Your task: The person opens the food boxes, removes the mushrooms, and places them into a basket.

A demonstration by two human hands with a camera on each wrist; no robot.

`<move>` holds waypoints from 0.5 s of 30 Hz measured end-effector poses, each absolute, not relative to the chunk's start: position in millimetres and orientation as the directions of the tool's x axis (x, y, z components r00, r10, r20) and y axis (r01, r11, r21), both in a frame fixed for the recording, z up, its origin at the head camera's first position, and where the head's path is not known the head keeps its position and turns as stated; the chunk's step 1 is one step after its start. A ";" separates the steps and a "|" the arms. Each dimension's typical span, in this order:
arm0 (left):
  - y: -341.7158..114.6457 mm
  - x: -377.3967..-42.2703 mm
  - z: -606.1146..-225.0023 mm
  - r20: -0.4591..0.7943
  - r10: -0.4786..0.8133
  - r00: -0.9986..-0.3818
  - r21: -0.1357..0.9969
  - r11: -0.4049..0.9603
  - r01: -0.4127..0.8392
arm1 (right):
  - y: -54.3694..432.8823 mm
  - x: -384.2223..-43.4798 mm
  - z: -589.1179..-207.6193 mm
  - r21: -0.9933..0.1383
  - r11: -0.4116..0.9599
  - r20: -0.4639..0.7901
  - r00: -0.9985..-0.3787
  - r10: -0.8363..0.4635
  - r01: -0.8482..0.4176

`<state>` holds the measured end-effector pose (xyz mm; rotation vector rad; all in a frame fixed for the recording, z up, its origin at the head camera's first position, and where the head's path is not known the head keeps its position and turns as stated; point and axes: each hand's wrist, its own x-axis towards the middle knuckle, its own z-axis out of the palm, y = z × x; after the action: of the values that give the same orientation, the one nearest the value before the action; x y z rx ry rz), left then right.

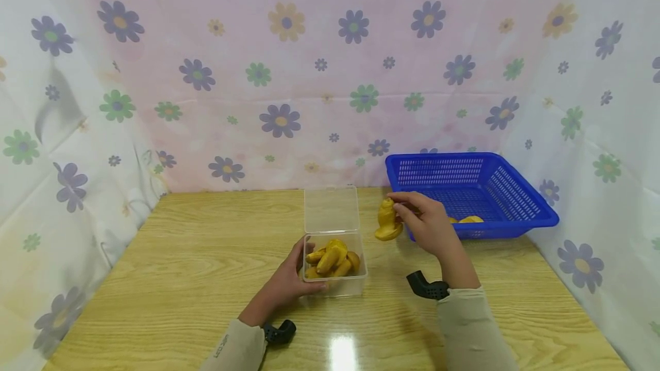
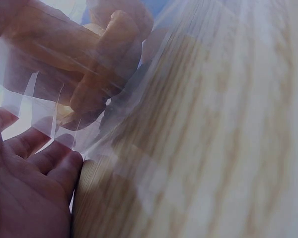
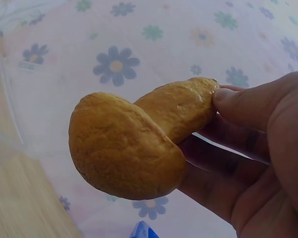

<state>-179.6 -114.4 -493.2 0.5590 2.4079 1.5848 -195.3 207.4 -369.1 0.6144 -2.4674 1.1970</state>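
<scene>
My right hand [image 1: 428, 225] pinches a yellow-brown mushroom [image 1: 388, 223] by the end of its stem, between thumb and fingers. The mushroom is held up between the box and the basket, its rounded cap [image 3: 124, 148] pointing away from the palm in the right wrist view. A clear plastic box [image 1: 337, 287] stands on the table, its hinged lid [image 1: 331, 210] raised at the back. Several similar mushrooms [image 1: 332, 257] lie heaped inside it. My left hand [image 1: 283, 284] holds the box at its left side, thumb along the front, fingers [image 2: 64, 166] against the clear wall.
A blue perforated basket [image 1: 531, 223] stands at the right back of the wooden table [image 1: 196, 256], with a few yellow pieces [image 1: 471, 219] near its front wall. Flower-patterned cloth [image 1: 309, 73] hangs behind the table and along both sides.
</scene>
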 end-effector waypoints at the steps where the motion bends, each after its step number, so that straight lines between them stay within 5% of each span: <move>1: -114.4 -179.5 -492.9 0.033 0.419 -0.907 0.916 0.351 0.196 | 207.9 -195.5 -369.2 -0.663 0.552 0.464 -0.856 -0.228 -0.506; 15: -113.9 -178.7 -491.2 0.024 0.412 -0.911 0.913 0.362 0.188 | 227.3 -198.9 -370.2 -0.726 0.549 0.447 -0.891 -0.082 -0.414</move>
<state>-178.7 -113.9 -491.2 0.5400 2.4127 1.5757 -198.9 227.3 -370.2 0.4063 -2.4266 1.2761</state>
